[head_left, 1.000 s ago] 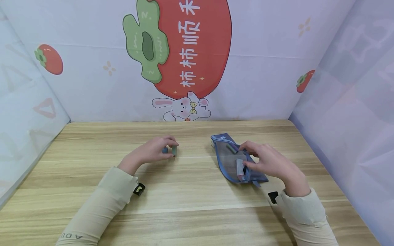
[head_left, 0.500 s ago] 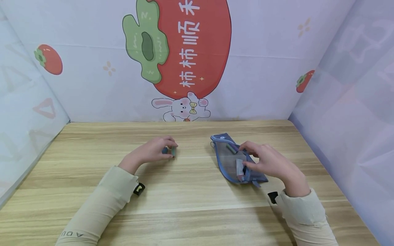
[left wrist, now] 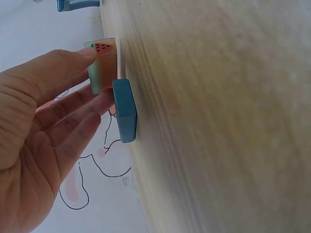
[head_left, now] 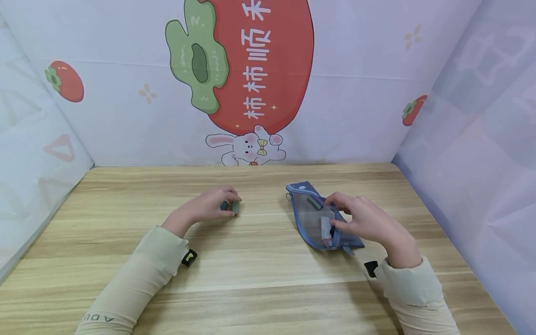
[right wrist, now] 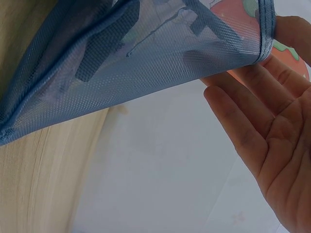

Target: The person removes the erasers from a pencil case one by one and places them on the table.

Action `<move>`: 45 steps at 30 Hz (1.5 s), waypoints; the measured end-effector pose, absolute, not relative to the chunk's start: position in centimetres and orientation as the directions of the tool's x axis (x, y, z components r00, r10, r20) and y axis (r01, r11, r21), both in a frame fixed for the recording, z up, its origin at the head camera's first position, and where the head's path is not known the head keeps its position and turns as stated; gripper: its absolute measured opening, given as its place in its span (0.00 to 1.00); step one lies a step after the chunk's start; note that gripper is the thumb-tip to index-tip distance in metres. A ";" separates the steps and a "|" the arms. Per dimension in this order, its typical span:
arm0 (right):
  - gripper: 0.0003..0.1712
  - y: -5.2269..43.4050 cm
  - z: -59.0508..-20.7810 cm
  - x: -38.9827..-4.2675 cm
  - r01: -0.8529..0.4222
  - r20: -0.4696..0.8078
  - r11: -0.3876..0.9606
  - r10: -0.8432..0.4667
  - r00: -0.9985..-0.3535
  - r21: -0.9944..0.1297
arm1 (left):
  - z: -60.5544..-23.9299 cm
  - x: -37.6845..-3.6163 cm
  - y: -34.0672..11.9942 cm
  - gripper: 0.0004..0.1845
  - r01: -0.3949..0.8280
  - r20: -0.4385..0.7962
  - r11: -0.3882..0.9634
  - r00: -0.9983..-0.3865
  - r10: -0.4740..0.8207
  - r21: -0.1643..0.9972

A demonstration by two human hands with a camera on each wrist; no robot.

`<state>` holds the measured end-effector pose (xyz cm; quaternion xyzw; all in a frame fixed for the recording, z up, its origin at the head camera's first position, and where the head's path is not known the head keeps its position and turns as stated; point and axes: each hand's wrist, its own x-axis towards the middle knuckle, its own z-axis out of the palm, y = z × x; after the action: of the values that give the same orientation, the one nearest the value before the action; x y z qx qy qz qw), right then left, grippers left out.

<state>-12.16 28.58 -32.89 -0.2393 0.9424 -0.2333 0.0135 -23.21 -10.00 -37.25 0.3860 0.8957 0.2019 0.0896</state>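
My left hand [head_left: 205,204] pinches a small upright eraser-like block [left wrist: 103,70] between thumb and fingers. It has pale green and orange sides and a watermelon picture at its top. A teal block [left wrist: 125,111] stands beside the fingertips on the table. On the right, my right hand [head_left: 370,218] pinches the edge of a blue mesh zip pouch [head_left: 307,221], thumb on one side and fingers on the other. Inside the pouch, a green and purple piece [head_left: 316,202] and a whitish piece [head_left: 326,228] show; the mesh blurs them.
Both hands work over a wood-grain table [head_left: 251,279]. A white printed backdrop [head_left: 351,116] rises behind its far edge, with side panels to left and right. Black wrist straps [head_left: 189,257] show below the sleeves.
The block in my left hand has turned slightly, so its orange side shows between the fingers. The right hand and the pouch stay as they were.
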 end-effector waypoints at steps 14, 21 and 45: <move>0.19 28.5 -32.8 -12.2 -0.433 0.070 0.771 -0.456 -0.887 -0.466 | -37.4 -23.2 -10.1 0.19 0.664 -0.012 0.624 -0.681 0.732 0.411; 0.20 28.6 -32.7 -12.3 -0.424 0.060 0.773 -0.452 -0.890 -0.471 | -37.5 -23.3 -10.1 0.19 0.662 -0.016 0.626 -0.682 0.731 0.412; 0.20 28.6 -33.0 -12.2 -0.420 0.070 0.783 -0.439 -0.896 -0.460 | -37.7 -23.4 -10.2 0.21 0.668 -0.007 0.617 -0.676 0.737 0.417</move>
<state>-12.20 28.55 -32.98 -0.2276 0.9439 -0.2385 0.0205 -23.38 -10.16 -37.74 0.3925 0.8947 0.1940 0.0889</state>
